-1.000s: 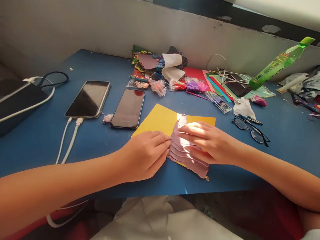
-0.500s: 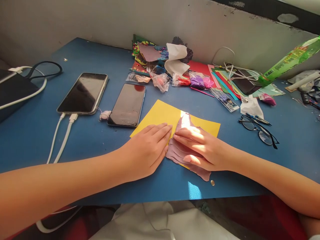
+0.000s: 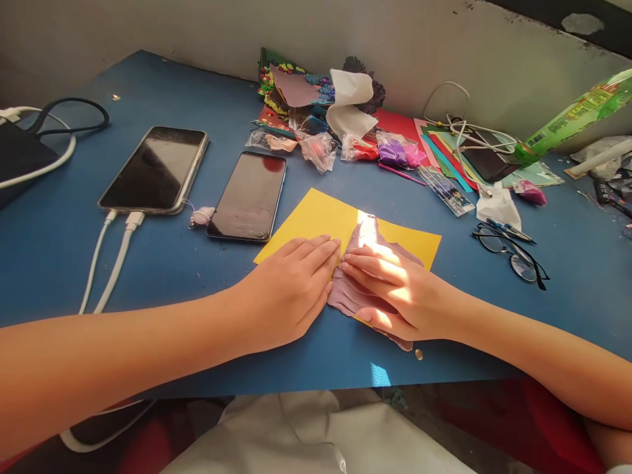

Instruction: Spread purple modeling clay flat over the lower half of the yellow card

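Observation:
A yellow sheet of paper (image 3: 316,214) lies on the blue table. Spread over its right part is a thin, wrinkled layer of mauve modelling clay (image 3: 343,293), which overhangs the paper's near edge. My left hand (image 3: 301,286) rests flat on the paper's left side, fingers stretched out, its fingertips close to the clay's left edge. On top of the clay lies my right hand (image 3: 390,289), palm down with fingers extended and thumb apart, fingertips at that same edge. Sunlight falls across the clay and my right fingers. The undersides of both hands are hidden.
Two phones (image 3: 155,171) (image 3: 249,197) lie at left, one with white cables. Glasses (image 3: 511,253) and pens are at right. Behind are clay packets (image 3: 395,150), coloured papers, a decorated clay piece (image 3: 286,79) and a green bottle (image 3: 573,122). A small round object (image 3: 419,354) sits near the front edge.
The camera view has shifted slightly. My right hand has moved a little over the clay, its fingers now closer to the left edge; my left hand stays flat on the paper.

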A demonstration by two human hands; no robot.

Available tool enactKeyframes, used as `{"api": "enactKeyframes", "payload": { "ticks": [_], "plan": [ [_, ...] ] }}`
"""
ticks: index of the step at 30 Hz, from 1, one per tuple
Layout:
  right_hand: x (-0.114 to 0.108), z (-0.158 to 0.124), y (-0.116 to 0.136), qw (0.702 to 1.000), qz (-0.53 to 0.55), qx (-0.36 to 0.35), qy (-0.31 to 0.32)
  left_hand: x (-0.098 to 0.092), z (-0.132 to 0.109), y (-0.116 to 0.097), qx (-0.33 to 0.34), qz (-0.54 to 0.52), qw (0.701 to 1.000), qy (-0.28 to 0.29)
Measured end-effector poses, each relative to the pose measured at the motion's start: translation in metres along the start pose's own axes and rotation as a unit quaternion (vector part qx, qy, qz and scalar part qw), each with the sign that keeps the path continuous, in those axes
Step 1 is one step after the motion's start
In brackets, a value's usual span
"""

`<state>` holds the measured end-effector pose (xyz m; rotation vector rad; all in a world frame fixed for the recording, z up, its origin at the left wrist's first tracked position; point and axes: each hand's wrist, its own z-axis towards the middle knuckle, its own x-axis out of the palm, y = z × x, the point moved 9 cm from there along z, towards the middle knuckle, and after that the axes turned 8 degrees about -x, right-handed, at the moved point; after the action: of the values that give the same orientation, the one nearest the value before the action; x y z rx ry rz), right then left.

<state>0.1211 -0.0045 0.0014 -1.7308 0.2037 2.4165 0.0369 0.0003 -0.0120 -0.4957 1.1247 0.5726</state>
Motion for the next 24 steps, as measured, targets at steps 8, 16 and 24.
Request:
{"api": "enactKeyframes", "payload": {
  "ticks": [8, 16, 24],
  "plan": [
    [-0.005, 0.001, 0.0, 1.0, -0.004, -0.014, -0.006, 0.001, 0.0, -0.002, 0.011, 0.011, 1.0, -0.002],
    [-0.008, -0.001, 0.0, 1.0, 0.009, -0.018, -0.021, -0.003, 0.0, -0.006, 0.029, 0.053, 0.998, -0.007],
    [-0.014, -0.007, -0.001, 0.999, 0.02, -0.014, -0.047, 0.0, 0.0, -0.004, 0.011, 0.06, 0.998, -0.006]
  ]
}}
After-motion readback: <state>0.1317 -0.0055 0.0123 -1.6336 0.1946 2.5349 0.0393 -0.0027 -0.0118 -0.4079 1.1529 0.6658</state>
